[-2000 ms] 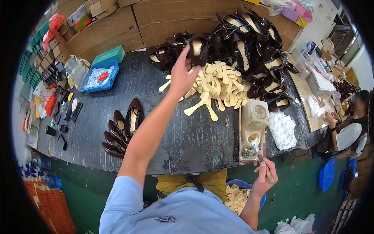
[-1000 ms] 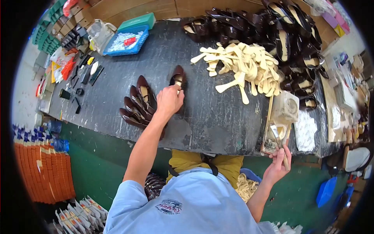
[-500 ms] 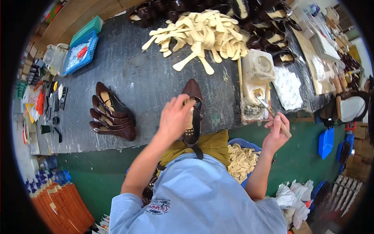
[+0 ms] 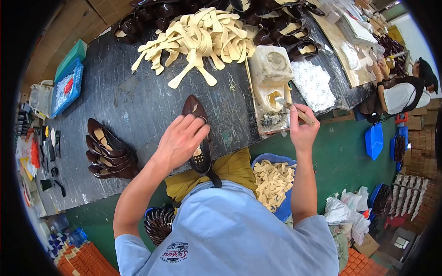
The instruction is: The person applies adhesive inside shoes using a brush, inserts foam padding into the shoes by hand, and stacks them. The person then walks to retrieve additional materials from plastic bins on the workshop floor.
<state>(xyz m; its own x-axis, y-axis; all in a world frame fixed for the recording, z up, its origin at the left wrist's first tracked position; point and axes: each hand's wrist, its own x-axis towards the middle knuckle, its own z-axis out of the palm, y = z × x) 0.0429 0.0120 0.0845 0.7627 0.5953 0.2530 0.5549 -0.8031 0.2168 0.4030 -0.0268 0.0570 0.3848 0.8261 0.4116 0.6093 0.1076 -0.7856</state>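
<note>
The dark brown shoe point(image 4: 202, 156) has a pointed, smooth toe aimed at the far edge and a pale lining strip with a dotted heel patch inside. It lies at the worktop's point(image 4: 239, 115) near edge, its heel end reaching past that edge over the trousers point(image 4: 230, 172). The left hand point(image 4: 182, 140) is laid across the shoe's opening, knuckles up and fingers bent; whether they grip or press, I cannot tell. The right hand point(image 4: 304, 129) pinches a wooden-handled brush point(image 4: 281, 100), bristles angled at the yellowish dish of a tray point(image 4: 254, 99) by the near edge.

Two seconds ago the left hand was holding a shoe at the heap of shoes point(image 4: 285, 30) along the far edge; one second ago it had a shoe beside the shoe row point(image 4: 113, 154), farther from the near edge than now.
</note>
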